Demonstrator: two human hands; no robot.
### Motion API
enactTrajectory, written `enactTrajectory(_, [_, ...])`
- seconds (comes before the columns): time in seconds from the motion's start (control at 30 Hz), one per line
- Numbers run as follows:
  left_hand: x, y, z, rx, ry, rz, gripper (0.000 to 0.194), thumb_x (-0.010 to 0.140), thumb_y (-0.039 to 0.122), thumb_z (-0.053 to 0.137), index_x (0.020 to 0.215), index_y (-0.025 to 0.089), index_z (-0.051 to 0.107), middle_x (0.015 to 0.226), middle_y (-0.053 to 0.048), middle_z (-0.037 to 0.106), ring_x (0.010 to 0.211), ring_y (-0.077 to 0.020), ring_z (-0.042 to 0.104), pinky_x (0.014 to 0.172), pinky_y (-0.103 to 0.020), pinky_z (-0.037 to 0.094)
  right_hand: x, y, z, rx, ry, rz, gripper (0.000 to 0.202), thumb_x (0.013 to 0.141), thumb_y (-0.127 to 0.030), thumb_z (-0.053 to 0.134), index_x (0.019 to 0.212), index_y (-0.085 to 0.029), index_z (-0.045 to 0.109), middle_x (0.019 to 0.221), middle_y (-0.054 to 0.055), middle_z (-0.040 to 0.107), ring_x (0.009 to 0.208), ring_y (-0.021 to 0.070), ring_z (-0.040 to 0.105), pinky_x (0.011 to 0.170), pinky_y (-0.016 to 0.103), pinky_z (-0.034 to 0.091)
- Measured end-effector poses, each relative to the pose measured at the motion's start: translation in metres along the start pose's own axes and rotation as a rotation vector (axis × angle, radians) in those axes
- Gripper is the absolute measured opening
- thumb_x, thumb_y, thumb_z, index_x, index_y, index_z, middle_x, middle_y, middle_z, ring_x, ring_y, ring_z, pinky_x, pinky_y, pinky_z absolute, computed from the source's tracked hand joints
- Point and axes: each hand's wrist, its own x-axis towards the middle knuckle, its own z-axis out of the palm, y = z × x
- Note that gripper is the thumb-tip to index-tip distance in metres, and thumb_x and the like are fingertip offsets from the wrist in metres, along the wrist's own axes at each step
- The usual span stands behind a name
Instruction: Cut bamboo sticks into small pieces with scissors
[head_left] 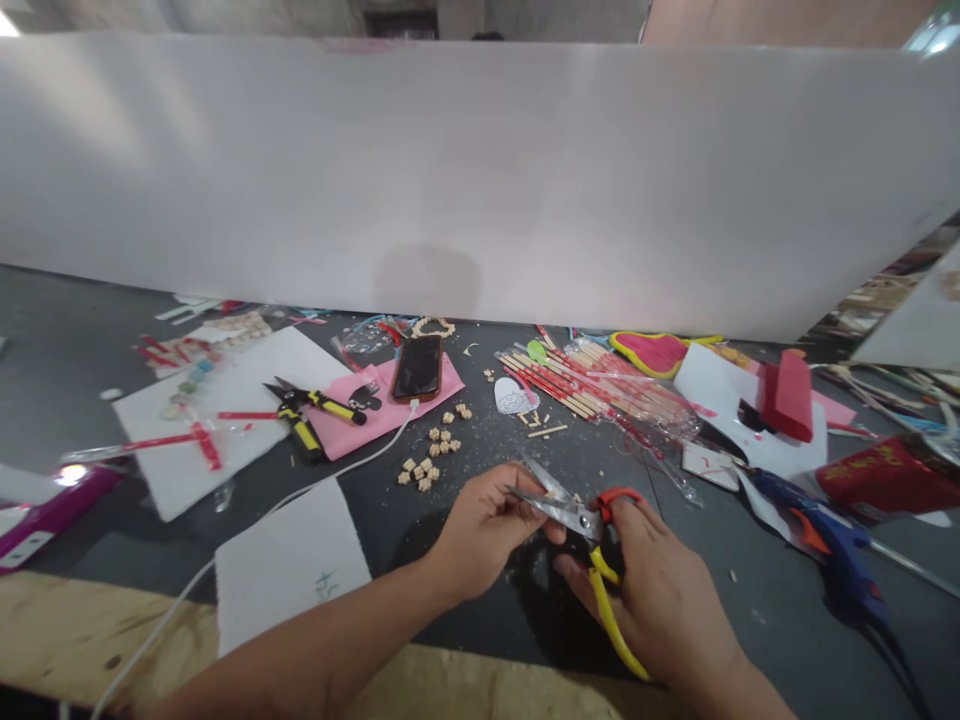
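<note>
Head view: At a cluttered table [720, 530], right hand [664, 580] and left hand [484, 525] meet near centre at scissors [574, 517], right fingers clamped round the handles, left fingers pinched together by parted blades, anything between hidden. Snipping seems in hand; another cut calls for steadiness. Wooden clusters [425, 466] lie farther left.

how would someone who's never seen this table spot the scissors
On the dark tabletop below the white panel, look near the front edge, where two hands meet. The right hand holds the scissors, blades open toward the left hand. Their red and yellow handle parts distinguish them from the yellow-and-black pliers lying farther left.
</note>
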Motion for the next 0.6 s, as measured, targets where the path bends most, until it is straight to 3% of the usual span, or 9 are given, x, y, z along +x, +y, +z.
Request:
enactTrajectory(0.1, [0.001, 0.001, -0.002, -0.018, -0.033, -0.027, 0.011, 0.069, 0.018, 0.060, 0.066, 0.013, 0.051, 0.054, -0.002, 0.062, 0.052, -0.0092, 0.054, 0.054, -0.020, 0.036, 0.000, 0.000, -0.002, -0.017, 0.018, 0.000, 0.042, 0.069, -0.055, 0.050, 0.089, -0.019, 0.040, 0.083, 0.007, 0.055, 0.073, 0.0207, 0.057, 0.055, 0.028, 0.040])
enactTrajectory(0.23, [0.003, -0.001, -0.008, -0.077, -0.154, -0.152, 0.017, 0.069, 0.023, 0.062, 0.069, 0.015, 0.047, 0.051, -0.001, 0.061, 0.034, -0.0025, 0.029, 0.038, -0.018, 0.017, 0.000, 0.001, -0.001, -0.009, 0.030, -0.049, 0.046, 0.068, -0.059, 0.049, 0.090, -0.019, 0.039, 0.081, 0.007, 0.056, 0.073, 0.0212, 0.057, 0.056, 0.029, 0.041])
enactTrajectory(0.3, [0.004, -0.002, -0.010, -0.095, -0.215, -0.182, 0.020, 0.069, 0.026, 0.062, 0.070, 0.015, 0.046, 0.051, -0.001, 0.061, 0.033, -0.0021, 0.024, 0.036, -0.019, 0.013, -0.001, 0.002, 0.001, 0.013, -0.001, -0.038, 0.043, 0.071, -0.057, 0.047, 0.089, -0.019, 0.038, 0.074, 0.005, 0.057, 0.066, 0.0197, 0.058, 0.053, 0.028, 0.040])
enactTrajectory(0.43, [0.004, -0.003, -0.011, -0.092, -0.275, -0.181, 0.023, 0.072, 0.032, 0.061, 0.068, 0.015, 0.046, 0.051, -0.002, 0.061, 0.033, -0.0023, 0.024, 0.036, -0.019, 0.012, -0.003, 0.005, 0.008, 0.019, -0.065, -0.018, 0.019, 0.078, -0.034, 0.043, 0.089, -0.019, 0.038, 0.064, 0.002, 0.058, 0.054, 0.0163, 0.057, 0.047, 0.025, 0.035])
enactTrajectory(0.6, [0.004, -0.004, -0.011, -0.120, -0.258, -0.216, 0.020, 0.073, 0.029, 0.060, 0.071, 0.016, 0.046, 0.052, -0.001, 0.062, 0.031, -0.0021, 0.021, 0.034, -0.019, 0.011, -0.006, 0.006, 0.008, -0.035, 0.003, -0.089, 0.023, 0.072, -0.016, 0.041, 0.094, -0.018, 0.037, 0.062, 0.001, 0.060, 0.052, 0.0169, 0.058, 0.044, 0.024, 0.033])
